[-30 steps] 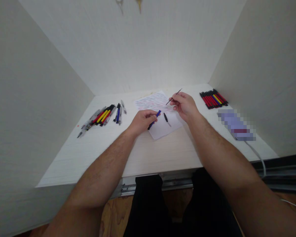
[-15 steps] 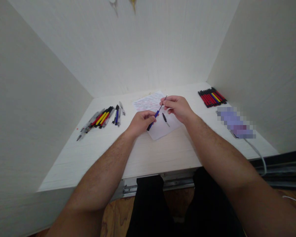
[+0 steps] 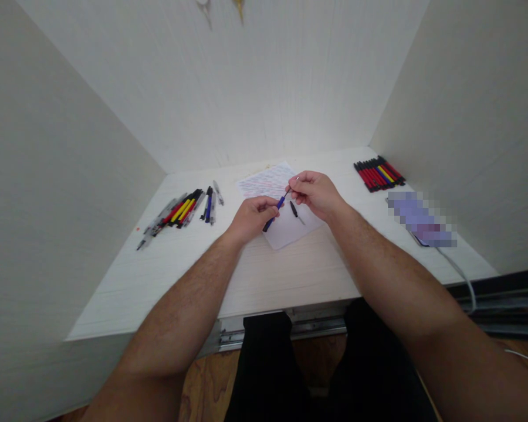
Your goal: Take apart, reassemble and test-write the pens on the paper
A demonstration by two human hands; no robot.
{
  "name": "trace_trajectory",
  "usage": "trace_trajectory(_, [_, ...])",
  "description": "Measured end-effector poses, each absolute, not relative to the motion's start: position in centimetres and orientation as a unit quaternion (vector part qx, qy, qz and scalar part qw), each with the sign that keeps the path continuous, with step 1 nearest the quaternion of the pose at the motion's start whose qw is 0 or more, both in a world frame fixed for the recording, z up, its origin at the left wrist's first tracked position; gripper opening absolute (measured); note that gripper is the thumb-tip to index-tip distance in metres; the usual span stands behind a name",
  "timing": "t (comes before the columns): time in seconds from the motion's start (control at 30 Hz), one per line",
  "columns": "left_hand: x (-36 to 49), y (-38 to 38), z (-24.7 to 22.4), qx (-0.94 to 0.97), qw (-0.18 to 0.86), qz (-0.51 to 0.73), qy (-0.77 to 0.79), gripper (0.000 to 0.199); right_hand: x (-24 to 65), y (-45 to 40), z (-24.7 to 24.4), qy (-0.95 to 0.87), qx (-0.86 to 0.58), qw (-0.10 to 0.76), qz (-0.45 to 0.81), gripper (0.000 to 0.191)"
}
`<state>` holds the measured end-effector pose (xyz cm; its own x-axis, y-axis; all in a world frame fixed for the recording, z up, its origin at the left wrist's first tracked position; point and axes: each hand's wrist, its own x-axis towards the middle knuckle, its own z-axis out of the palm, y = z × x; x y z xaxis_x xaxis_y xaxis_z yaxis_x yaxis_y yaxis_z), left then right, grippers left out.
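Note:
Between the fingers of my left hand (image 3: 256,218) is a blue pen barrel (image 3: 273,214), tilted up to the right, its dark end low. My right hand (image 3: 315,192) pinches a thin dark refill (image 3: 287,191) whose lower end meets the top of the barrel. Both are held over white paper sheets; the rear sheet (image 3: 264,181) is covered with scribbled lines. A black pen tip piece (image 3: 293,209) with a pale thin end lies on the front sheet (image 3: 290,232), just below my right hand.
At the left of the white table (image 3: 180,275) lies a pile of clear, red and yellow pens (image 3: 176,212), with a few blue and clear pens (image 3: 209,205) beside it. Back right are several red pens (image 3: 376,174) in a row, then a blurred phone (image 3: 420,220) with a cable.
My right hand has moved slightly down toward the blue barrel, and less of the refill shows between the hands. My left hand is nearly still.

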<state>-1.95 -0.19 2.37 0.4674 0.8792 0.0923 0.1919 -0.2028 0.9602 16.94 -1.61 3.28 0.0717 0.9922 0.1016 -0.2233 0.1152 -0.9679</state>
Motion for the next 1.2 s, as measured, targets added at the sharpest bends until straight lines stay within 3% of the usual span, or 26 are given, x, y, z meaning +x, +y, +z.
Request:
trace_trajectory(0.27, [-1.9, -0.1, 2.3, 0.691, 0.501, 0.357, 0.380, 0.020, 16.3, -1.7, 3.4, -0.472, -0.450, 0.628, 0.425, 0.023])
trace_trajectory(0.47, [-2.0, -0.1, 2.2, 0.696, 0.507, 0.331, 0.387, 0.018, 16.7, -1.6, 3.2, -0.491, -0.438, 0.606, 0.446, 0.027])
trace_trajectory(0.77, [-2.0, -1.0, 3.3, 0.640, 0.614, 0.285, 0.364, 0.015, 16.2, -1.9, 3.5, -0.493, -0.414, 0.625, 0.441, 0.030])
trace_trajectory(1.2, [-2.3, -0.8, 2.9, 0.672, 0.597, 0.283, 0.336, 0.016, 16.1, -2.3, 3.7, -0.512, -0.385, 0.634, 0.433, 0.036])
